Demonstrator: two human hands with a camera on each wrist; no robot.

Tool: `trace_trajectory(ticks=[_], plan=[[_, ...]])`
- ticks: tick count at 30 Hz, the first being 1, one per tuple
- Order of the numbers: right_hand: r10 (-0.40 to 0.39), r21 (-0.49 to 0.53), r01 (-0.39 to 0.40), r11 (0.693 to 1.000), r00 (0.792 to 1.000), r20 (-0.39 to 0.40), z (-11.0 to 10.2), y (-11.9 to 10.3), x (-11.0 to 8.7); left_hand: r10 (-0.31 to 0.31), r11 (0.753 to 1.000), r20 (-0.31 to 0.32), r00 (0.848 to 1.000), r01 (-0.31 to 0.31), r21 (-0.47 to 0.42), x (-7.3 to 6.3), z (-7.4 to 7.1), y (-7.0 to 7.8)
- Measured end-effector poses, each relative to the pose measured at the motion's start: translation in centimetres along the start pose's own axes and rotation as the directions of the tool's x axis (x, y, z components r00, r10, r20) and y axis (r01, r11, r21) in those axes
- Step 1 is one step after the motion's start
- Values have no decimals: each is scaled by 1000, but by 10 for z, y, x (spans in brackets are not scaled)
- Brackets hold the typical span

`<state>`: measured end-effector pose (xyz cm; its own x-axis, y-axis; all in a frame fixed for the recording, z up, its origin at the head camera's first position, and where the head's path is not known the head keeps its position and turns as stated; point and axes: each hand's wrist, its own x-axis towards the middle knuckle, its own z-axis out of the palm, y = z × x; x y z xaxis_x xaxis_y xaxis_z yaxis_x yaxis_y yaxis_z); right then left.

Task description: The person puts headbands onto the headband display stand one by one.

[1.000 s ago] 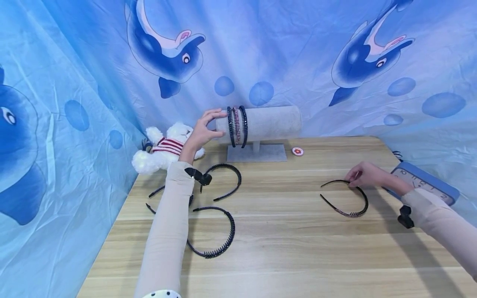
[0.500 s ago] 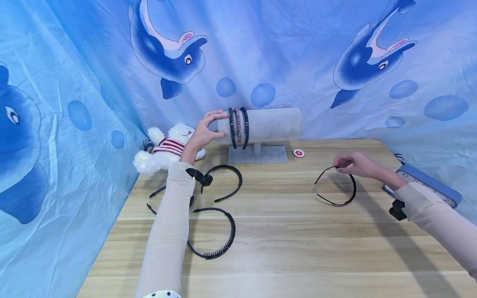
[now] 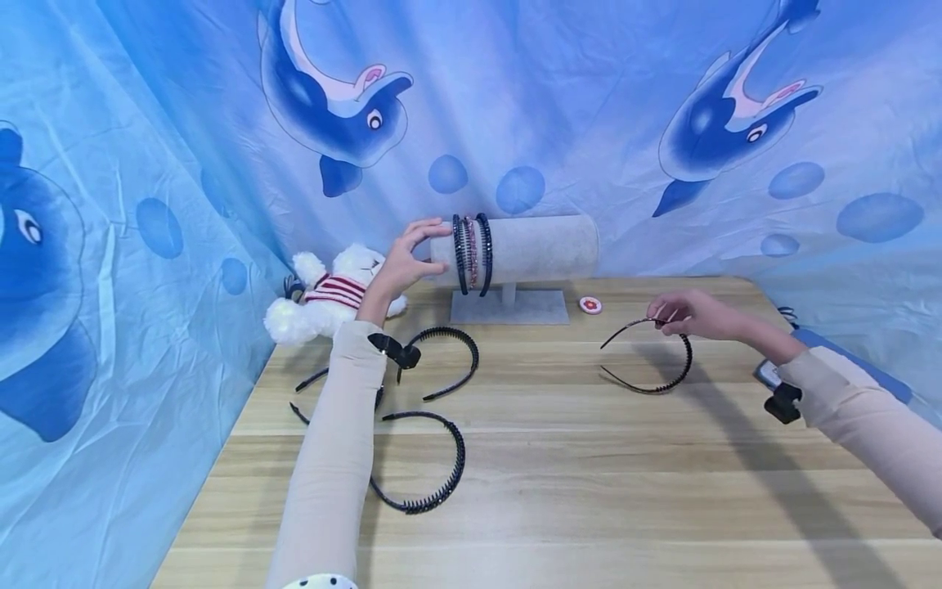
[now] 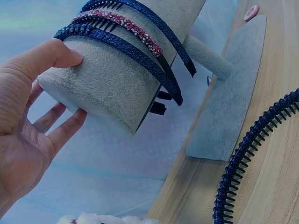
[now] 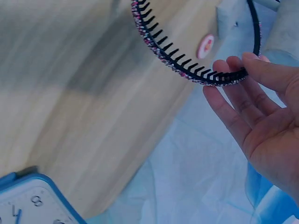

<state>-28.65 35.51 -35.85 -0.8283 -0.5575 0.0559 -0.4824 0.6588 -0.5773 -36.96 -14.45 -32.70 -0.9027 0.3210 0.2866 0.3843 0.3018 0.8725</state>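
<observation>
My left hand (image 3: 401,263) grips the left end of the grey velvet roll of a display stand (image 3: 545,245), thumb and fingers spread around its rim. Hanging over the roll near that hand are two dark glittery headbands (image 4: 126,56) with a pink-beaded headband (image 4: 133,29) between them. On the right, my right hand (image 3: 695,315) pinches a black toothed headband (image 5: 161,53) with pink and white beads along its outer side. It is held up above the table, its open ends pointing left toward the stand. Its teeth show clearly in the right wrist view.
Loose dark headbands lie on the wooden table at left: one near the stand (image 3: 471,352), one in front (image 3: 459,450), one partly under my left forearm (image 3: 309,379). A white plush bear (image 3: 290,321), a round flower badge (image 3: 590,305) and a blue clock (image 5: 42,200) are also there.
My right hand has lifted the beaded headband off the table and carried it left and away from me. My left hand keeps its grip on the roll.
</observation>
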Motion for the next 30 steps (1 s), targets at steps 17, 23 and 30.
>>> trace_trajectory(ticks=[17, 23, 30], plan=[[136, -55, -138, 989, 990, -32, -40, -21, 5, 19, 1000, -2, 1000, -19, -8, 1, 0, -4], [132, -79, -144, 986, 980, -147, -51, -28, 6, 23, 1000, 3, 1000, -23, -2, 1, -1, -4], [190, -65, -210, 975, 954, -230, -54, -37, 7, 19, 1000, 3, 1000, -19, -6, 1, 0, -4]])
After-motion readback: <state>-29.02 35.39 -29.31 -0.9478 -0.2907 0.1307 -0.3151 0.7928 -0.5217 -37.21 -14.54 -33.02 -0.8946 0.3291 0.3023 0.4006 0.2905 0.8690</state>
